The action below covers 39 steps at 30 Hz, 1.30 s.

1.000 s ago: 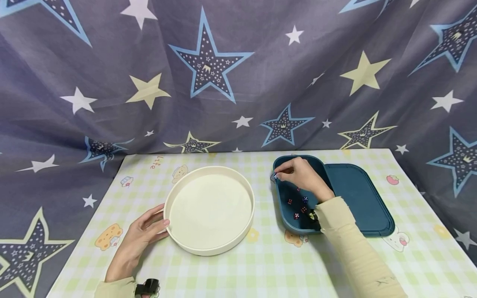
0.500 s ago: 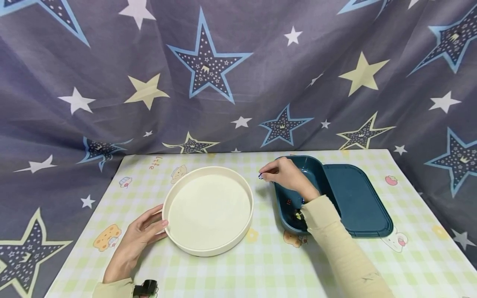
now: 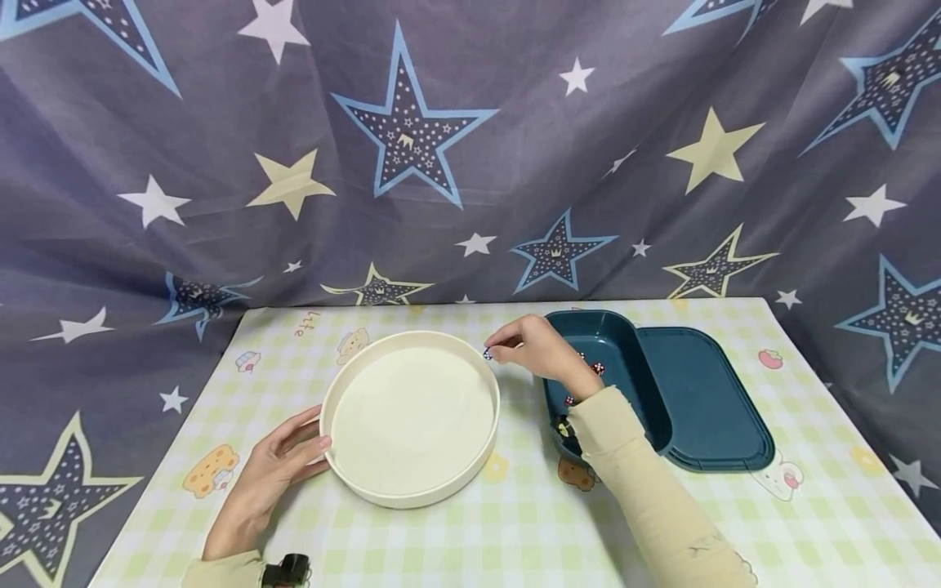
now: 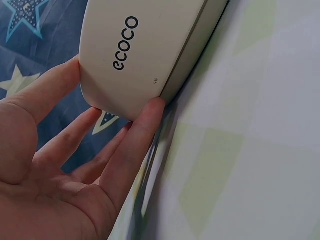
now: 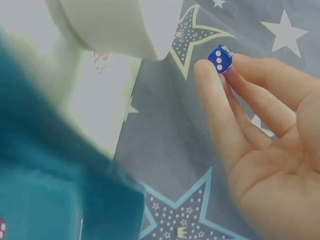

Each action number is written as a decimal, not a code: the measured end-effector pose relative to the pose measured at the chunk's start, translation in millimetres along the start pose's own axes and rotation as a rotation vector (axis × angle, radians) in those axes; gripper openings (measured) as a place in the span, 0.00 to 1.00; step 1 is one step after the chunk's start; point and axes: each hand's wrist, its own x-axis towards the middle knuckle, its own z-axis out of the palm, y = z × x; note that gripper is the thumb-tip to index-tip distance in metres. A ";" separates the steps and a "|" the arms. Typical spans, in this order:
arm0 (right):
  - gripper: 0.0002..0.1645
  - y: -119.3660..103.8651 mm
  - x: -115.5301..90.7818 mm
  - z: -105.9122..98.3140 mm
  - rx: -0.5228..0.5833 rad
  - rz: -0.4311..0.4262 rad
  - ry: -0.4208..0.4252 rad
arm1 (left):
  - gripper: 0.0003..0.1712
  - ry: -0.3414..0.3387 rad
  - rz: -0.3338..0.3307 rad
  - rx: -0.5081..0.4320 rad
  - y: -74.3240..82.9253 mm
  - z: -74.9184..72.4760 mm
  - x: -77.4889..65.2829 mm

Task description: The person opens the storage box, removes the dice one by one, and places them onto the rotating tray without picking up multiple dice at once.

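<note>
Pinching a blue die (image 5: 220, 59) between thumb and fingertips, the right hand (image 3: 535, 347) hangs right at two o'clock on the round cream tray (image 3: 412, 412)! That grip is closed down snugly on the one little cube, three white pips turned to the right wrist camera. Is the die over the rim or just outside it? From the head view I can't tell.

Across at half past eight, here's the left hand (image 3: 279, 465), thumb and fingers spread wide and relaxed, tips touching the tray's outer wall near the black "ecoco" lettering (image 4: 126, 43). A light touch, no clasp.

Swing round to three o'clock from the tray and there's the deep teal box (image 3: 641, 384), red dice (image 3: 599, 369) showing inside near the right wrist. The cream right sleeve (image 3: 639, 474) cuts in from five o'clock, hiding part of that box. A flat teal panel (image 3: 713, 400) lies against it at three. Under it all, a green-checked tablecloth (image 3: 456, 539); up at twelve, a starry curtain (image 3: 515, 163).
</note>
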 end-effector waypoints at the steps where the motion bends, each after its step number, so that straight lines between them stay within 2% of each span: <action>1: 0.10 -1.5 1.7 1.0 0.001 -0.001 -0.007 | 0.39 -0.001 -0.001 0.000 -0.3 0.0 0.2; 15: 0.10 -11.8 19.9 29.9 0.056 -0.015 -0.093 | 0.39 0.006 -0.003 -0.001 -3.4 0.8 2.1; 25: 0.08 -12.7 28.6 53.7 0.046 -0.046 -0.128 | 0.39 0.008 0.001 -0.001 -2.4 0.7 1.1; 32: 0.07 -12.6 31.4 68.8 0.059 -0.012 -0.151 | 0.39 0.002 0.008 -0.001 -3.6 0.1 0.6; 39: 0.06 -15.9 32.5 79.2 0.023 -0.028 -0.160 | 0.38 0.002 0.012 -0.002 -3.0 -0.6 -0.2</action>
